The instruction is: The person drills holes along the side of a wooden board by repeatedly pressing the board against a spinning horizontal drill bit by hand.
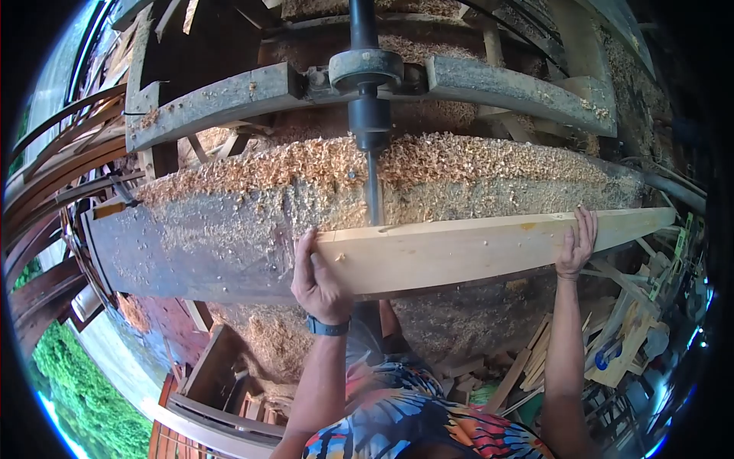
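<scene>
A long pale wooden board (451,256) stands on its edge across the bench, its narrow face turned up. My left hand (315,279) grips the board's left end, with the fingers over the end. Toward its right part, my right hand (577,245) holds the board, fingers over the top edge and palm against the near face. A drill bit (373,187) comes down from a dark chuck (370,122) to the board's top edge, just right of my left hand. The bit's tip meets or hides behind that edge; I cannot tell which. A small notch shows beside it.
Wood shavings (306,164) are heaped along the back of the worn bench top (176,245). Behind it runs a thick wooden beam (520,92) carrying the drill spindle. Stacked curved wood pieces (61,180) lie at left, and offcuts (527,359) lie below at right.
</scene>
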`<state>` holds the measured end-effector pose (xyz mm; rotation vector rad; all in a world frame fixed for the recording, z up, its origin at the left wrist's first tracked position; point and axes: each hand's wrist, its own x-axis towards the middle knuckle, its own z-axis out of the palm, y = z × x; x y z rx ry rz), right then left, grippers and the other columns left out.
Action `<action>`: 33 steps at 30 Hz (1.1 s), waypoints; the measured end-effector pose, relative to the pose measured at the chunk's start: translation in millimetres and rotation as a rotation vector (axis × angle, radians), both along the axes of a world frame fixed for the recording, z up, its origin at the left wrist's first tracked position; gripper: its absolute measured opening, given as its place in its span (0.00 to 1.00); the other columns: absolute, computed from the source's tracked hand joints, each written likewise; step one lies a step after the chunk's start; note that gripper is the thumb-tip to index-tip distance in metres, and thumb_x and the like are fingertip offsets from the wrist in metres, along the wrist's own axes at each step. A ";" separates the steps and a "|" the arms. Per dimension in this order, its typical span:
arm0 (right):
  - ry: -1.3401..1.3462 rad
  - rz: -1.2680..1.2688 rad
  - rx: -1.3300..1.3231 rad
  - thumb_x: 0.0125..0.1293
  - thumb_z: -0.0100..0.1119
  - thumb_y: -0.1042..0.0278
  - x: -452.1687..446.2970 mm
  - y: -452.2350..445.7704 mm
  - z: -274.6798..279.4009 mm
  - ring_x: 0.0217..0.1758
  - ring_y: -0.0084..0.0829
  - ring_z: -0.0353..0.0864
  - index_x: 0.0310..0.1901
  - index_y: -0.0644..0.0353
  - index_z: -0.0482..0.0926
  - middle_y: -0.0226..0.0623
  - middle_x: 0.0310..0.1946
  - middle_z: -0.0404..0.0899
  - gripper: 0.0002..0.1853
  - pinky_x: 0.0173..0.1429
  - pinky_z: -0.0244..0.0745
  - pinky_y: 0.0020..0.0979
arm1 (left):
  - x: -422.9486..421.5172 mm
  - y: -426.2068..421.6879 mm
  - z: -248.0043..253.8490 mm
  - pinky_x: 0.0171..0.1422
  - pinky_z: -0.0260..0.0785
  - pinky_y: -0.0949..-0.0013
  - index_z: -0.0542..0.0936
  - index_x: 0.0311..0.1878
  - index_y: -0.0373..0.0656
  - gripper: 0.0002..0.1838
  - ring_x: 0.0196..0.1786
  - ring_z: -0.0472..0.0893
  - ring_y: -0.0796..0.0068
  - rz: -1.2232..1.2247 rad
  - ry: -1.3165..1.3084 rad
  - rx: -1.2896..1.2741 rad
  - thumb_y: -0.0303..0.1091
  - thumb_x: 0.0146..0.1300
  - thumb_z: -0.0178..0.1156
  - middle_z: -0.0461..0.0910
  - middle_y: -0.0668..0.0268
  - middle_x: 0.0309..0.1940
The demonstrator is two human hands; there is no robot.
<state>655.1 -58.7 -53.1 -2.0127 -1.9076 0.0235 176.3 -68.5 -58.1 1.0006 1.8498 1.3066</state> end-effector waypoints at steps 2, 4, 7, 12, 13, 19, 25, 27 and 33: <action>0.008 0.011 -0.007 0.66 0.52 0.55 -2.9 0.4 1.2 0.71 0.57 0.63 0.57 0.67 0.78 0.50 0.61 0.75 0.25 0.77 0.51 0.52 | -0.5 -1.7 -0.6 0.67 0.67 0.65 0.75 0.62 0.31 0.18 0.59 0.78 0.67 -0.001 0.009 -0.004 0.27 0.76 0.44 0.80 0.54 0.56; 0.004 0.017 -0.020 0.65 0.51 0.56 -4.4 2.9 3.5 0.70 0.57 0.64 0.56 0.68 0.78 0.51 0.60 0.75 0.25 0.77 0.51 0.52 | 1.0 -1.0 -1.9 0.67 0.67 0.64 0.74 0.62 0.31 0.18 0.60 0.78 0.66 0.011 -0.024 0.019 0.27 0.76 0.44 0.80 0.54 0.56; -0.011 0.014 -0.043 0.65 0.51 0.56 -6.3 5.4 5.1 0.69 0.57 0.65 0.55 0.69 0.78 0.51 0.59 0.75 0.25 0.78 0.50 0.53 | 0.1 -0.9 -0.3 0.68 0.67 0.63 0.74 0.62 0.31 0.18 0.60 0.78 0.65 0.001 -0.010 0.000 0.27 0.76 0.44 0.79 0.53 0.57; -0.010 0.013 -0.048 0.65 0.50 0.57 -7.9 6.6 5.8 0.68 0.55 0.66 0.54 0.70 0.78 0.51 0.57 0.75 0.25 0.78 0.50 0.53 | -0.4 1.4 2.1 0.67 0.68 0.61 0.76 0.59 0.29 0.17 0.60 0.79 0.60 0.011 0.043 -0.031 0.25 0.74 0.45 0.80 0.51 0.55; -0.011 0.012 -0.049 0.65 0.50 0.58 -7.4 7.0 5.1 0.68 0.55 0.67 0.54 0.70 0.78 0.51 0.57 0.75 0.24 0.78 0.50 0.54 | -0.6 2.3 2.7 0.67 0.68 0.61 0.76 0.59 0.29 0.16 0.60 0.79 0.60 0.010 0.058 -0.041 0.25 0.74 0.46 0.80 0.51 0.55; -0.003 0.002 -0.063 0.65 0.50 0.58 -9.3 10.0 5.7 0.67 0.55 0.67 0.54 0.70 0.77 0.52 0.57 0.75 0.24 0.78 0.49 0.54 | -2.5 6.9 0.4 0.69 0.66 0.62 0.74 0.62 0.30 0.18 0.61 0.78 0.64 -0.031 0.092 -0.036 0.27 0.76 0.44 0.79 0.51 0.57; -0.029 -0.012 -0.078 0.66 0.50 0.59 -8.5 11.7 4.0 0.67 0.55 0.67 0.54 0.70 0.77 0.52 0.57 0.75 0.24 0.78 0.49 0.53 | -0.4 10.2 -0.9 0.69 0.66 0.61 0.75 0.61 0.29 0.18 0.60 0.78 0.64 0.000 0.069 -0.026 0.27 0.75 0.45 0.80 0.51 0.56; -0.042 -0.011 -0.073 0.66 0.50 0.59 -9.0 12.6 4.4 0.67 0.55 0.66 0.54 0.70 0.77 0.52 0.56 0.75 0.23 0.78 0.49 0.53 | 0.6 10.9 -1.9 0.68 0.66 0.61 0.75 0.61 0.29 0.18 0.60 0.79 0.64 0.009 0.061 -0.012 0.26 0.75 0.45 0.80 0.51 0.56; -0.045 -0.012 -0.098 0.67 0.49 0.61 -8.6 13.1 6.3 0.71 0.56 0.63 0.57 0.69 0.77 0.50 0.59 0.74 0.23 0.77 0.50 0.51 | 1.6 15.4 -1.7 0.68 0.67 0.62 0.76 0.60 0.29 0.17 0.59 0.79 0.64 0.022 0.064 0.011 0.25 0.75 0.45 0.81 0.51 0.55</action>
